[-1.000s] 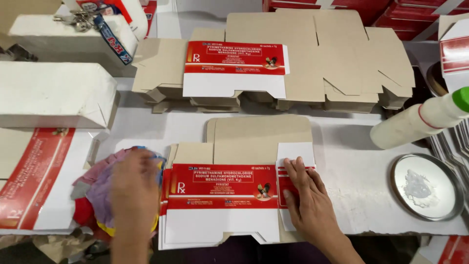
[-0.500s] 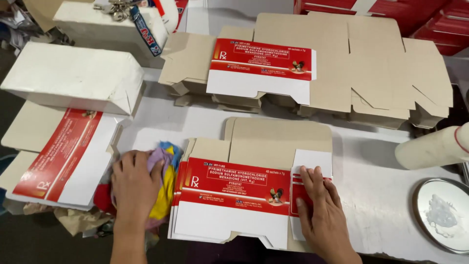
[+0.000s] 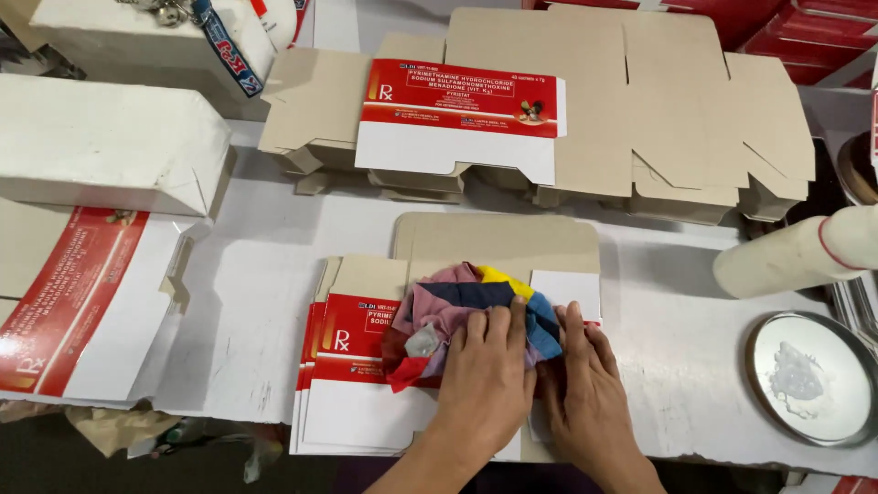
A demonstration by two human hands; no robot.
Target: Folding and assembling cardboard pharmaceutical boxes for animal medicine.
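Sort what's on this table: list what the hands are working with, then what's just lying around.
In hand:
left hand, pressing the multicoloured rag
right hand, beside it
flat red-and-white carton underneath

Lying about:
stack of flat cartons
round metal dish of white paste
white bottle
folded white box

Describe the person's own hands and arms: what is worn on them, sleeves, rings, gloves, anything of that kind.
Both hands are bare: no gloves show on the left hand or the right hand. No rings, watch or bands can be seen on the fingers or wrists. The forearms are uncovered as far as the frame's lower edge, so no sleeves are in view. Nails look short and unpainted.
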